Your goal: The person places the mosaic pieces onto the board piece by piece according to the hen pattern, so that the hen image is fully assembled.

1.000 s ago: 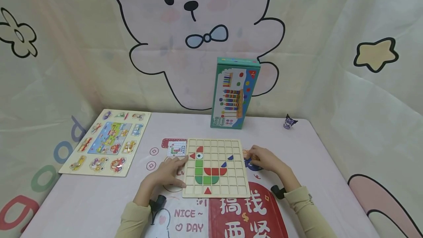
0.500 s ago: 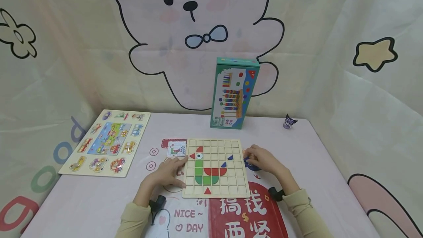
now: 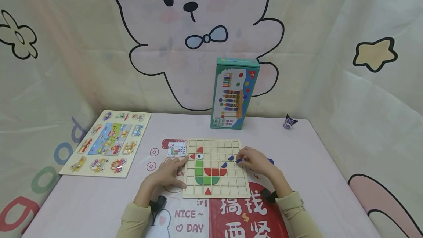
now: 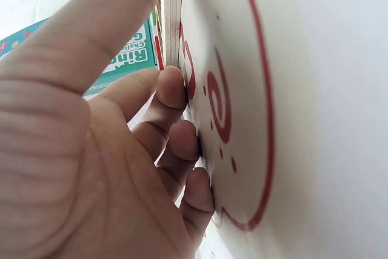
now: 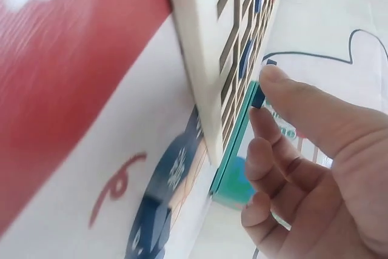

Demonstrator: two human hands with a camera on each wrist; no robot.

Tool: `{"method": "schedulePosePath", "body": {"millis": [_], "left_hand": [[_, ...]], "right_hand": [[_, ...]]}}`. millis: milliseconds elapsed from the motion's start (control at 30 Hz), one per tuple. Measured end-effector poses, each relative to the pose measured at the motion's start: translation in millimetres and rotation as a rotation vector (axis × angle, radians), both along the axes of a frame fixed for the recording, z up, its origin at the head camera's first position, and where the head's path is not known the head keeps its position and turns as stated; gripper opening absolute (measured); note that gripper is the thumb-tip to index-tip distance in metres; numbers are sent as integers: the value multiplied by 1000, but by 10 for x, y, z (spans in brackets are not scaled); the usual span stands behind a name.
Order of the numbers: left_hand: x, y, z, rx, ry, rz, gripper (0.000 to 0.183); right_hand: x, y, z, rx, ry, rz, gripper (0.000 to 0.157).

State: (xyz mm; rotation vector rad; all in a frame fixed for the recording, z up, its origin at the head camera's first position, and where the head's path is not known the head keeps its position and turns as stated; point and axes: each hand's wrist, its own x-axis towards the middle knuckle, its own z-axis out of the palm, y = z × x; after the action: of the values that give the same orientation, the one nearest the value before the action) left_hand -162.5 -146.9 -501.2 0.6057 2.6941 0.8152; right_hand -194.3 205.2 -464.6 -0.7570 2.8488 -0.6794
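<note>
In the head view, a pale gridded wooden board [image 3: 214,151] lies on the table with red, green and blue flat pieces forming a bird-like figure. My left hand [image 3: 166,175] rests at the board's left side, thumb and index finger touching its edge. Over the board's right edge, my right hand [image 3: 257,161] pinches a small blue flat piece [image 3: 238,161] between thumb and fingertips; it appears as a dark blue piece [image 5: 259,97] in the right wrist view. Two blue pieces lie nearby: an upper one [image 3: 230,158] and a lower one [image 3: 224,165]. A red triangle [image 3: 208,191] sits near the front edge.
A small pattern card [image 3: 177,149] lies beside the board's upper left corner. Farther left is a vehicle picture puzzle [image 3: 76,170]. A green game box [image 3: 235,93] stands at the back, with a small purple figure [image 3: 289,122] to its right.
My right hand has moved left from the blue patch beside the board to the board's right edge, now pinching a blue piece. The left hand has stayed in place.
</note>
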Motion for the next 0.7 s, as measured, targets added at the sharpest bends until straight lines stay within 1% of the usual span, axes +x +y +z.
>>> {"method": "schedulePosePath", "body": {"millis": [200,333,700], "left_hand": [[-6,-5,-8,-10,2,-7,99],[-7,-4,-20,-10,2,-1,99],[-16,-1,-29,0,1,0,99]], "right_hand": [[15,-97,16,31,-1,12,8],[12,-148,14,19,-20,11,6],[-23,-208,-86,51,-3,48,6]]}}
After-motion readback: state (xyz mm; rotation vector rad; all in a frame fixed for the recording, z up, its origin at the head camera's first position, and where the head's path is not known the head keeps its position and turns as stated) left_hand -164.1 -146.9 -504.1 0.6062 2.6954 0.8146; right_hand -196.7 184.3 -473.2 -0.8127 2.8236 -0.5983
